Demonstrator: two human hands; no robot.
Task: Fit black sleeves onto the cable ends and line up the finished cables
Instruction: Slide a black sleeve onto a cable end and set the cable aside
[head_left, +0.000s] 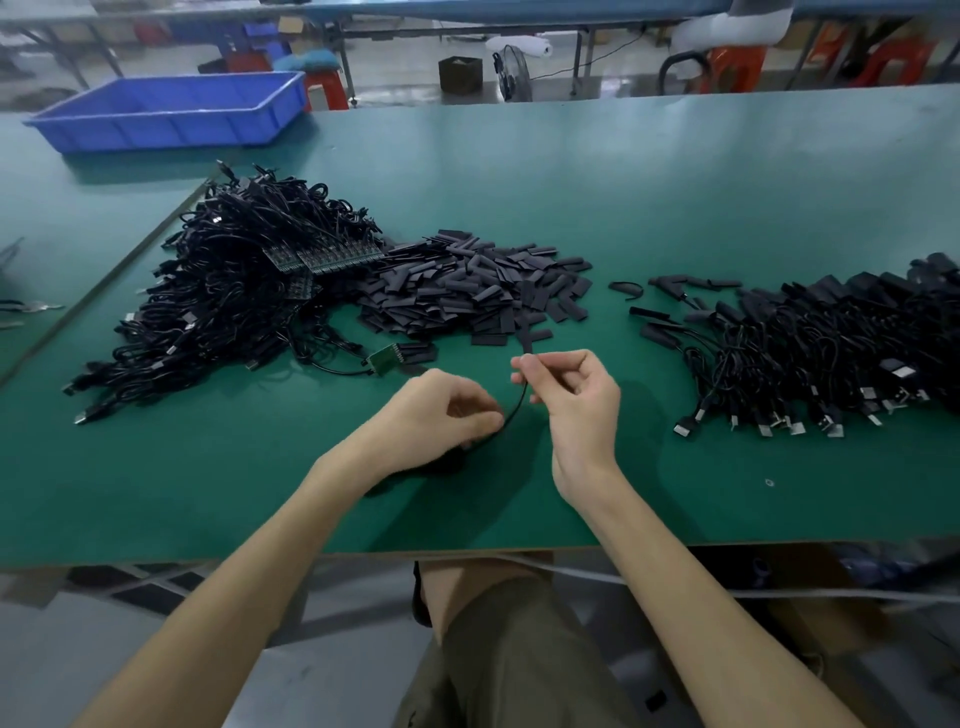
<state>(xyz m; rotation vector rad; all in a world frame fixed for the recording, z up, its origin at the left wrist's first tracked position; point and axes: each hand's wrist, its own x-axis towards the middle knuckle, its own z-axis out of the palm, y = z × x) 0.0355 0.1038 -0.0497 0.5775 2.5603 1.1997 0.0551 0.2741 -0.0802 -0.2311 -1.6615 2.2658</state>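
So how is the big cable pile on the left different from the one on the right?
The left pile is a tangled heap; the right pile lies in a rough row, plugs lined up. The left pile shows bare green boards; the right pile's ends wear black sleeves. Both are black cables with metal plugs.

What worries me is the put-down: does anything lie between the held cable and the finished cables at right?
Nothing visible does. The left hand and right hand hold the cable above the green mat, and only bare mat lies between it and the finished cables at right. The loose sleeves lie farther back.
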